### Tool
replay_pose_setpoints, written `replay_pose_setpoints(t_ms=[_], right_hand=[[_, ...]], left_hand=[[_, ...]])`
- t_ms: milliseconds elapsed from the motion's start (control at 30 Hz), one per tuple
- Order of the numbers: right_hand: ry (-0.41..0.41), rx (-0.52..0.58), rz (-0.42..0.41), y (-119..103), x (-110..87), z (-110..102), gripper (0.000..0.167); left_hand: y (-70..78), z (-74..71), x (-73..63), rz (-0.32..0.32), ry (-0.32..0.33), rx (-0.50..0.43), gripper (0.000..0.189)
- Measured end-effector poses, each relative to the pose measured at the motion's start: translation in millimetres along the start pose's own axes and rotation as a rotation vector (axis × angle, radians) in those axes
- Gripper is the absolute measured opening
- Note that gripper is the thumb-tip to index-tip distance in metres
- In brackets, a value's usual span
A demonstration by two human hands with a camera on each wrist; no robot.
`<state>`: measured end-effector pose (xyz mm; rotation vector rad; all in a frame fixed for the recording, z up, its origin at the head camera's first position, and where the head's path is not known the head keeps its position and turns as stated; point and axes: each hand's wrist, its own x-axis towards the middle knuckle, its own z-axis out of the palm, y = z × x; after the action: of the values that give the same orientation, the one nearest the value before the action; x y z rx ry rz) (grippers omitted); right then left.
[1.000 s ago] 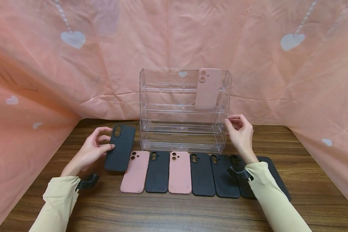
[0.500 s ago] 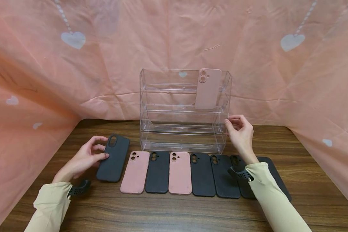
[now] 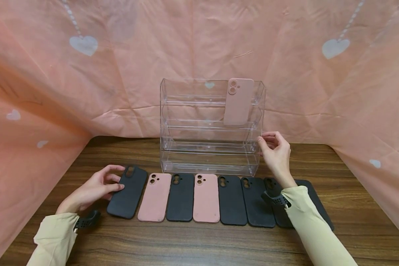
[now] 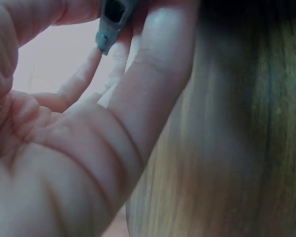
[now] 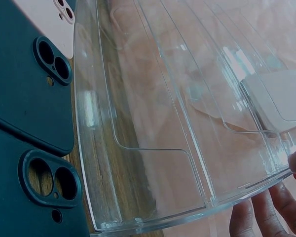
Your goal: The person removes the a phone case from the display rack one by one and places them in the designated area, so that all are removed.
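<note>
At the left end of the row, my left hand point(image 3: 93, 190) holds a black phone case point(image 3: 128, 194) by its left edge, thumb on top. The case lies low over the table, slightly angled; whether it touches the wood along its whole length I cannot tell. In the left wrist view only a dark corner of the case point(image 4: 113, 17) shows between the fingers. My right hand point(image 3: 276, 155) grips the right side wall of a clear tiered acrylic rack point(image 3: 209, 149), thumb and fingers on either side. A pink phone case point(image 3: 238, 105) stands in the rack's upper right.
In front of the rack lie a pink case point(image 3: 154, 197), a black case point(image 3: 180, 197), another pink case point(image 3: 206, 199) and several more black cases point(image 3: 232, 201). My right forearm covers part of the rightmost ones. Pink cloth point(image 3: 199, 44) hangs around the wooden table point(image 3: 199, 245).
My left hand has brought the black phone case left and down, from overlapping the nearest pink case to beside it. The right hand and the rack stay put.
</note>
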<state>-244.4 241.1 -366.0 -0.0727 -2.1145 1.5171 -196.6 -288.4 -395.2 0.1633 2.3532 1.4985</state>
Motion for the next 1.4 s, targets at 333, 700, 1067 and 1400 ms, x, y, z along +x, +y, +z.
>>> replay_pose_setpoints(t_ms=[333, 700, 1067, 1400], right_hand=[[-0.007, -0.008, -0.003, -0.4, -0.8, -0.6, 0.024], [-0.001, -0.001, 0.0, -1.2, -0.4, 0.2, 0.025], [0.004, -0.001, 0.001, -1.4, 0.0, 0.6, 0.025], [0.009, 0.005, -0.006, -0.3, -0.2, 0.9, 0.022]], left_hand=[[-4.6, 2.2, 1.7, -0.012, -0.02, 0.007, 0.069], [-4.7, 4.2, -0.1, -0.03, -0.013, 0.051, 0.069], [-2.0, 4.7, -1.3, 0.033, 0.004, 0.205, 0.065], [-4.1, 4.1, 1.1, 0.067, 0.031, 0.291, 0.061]])
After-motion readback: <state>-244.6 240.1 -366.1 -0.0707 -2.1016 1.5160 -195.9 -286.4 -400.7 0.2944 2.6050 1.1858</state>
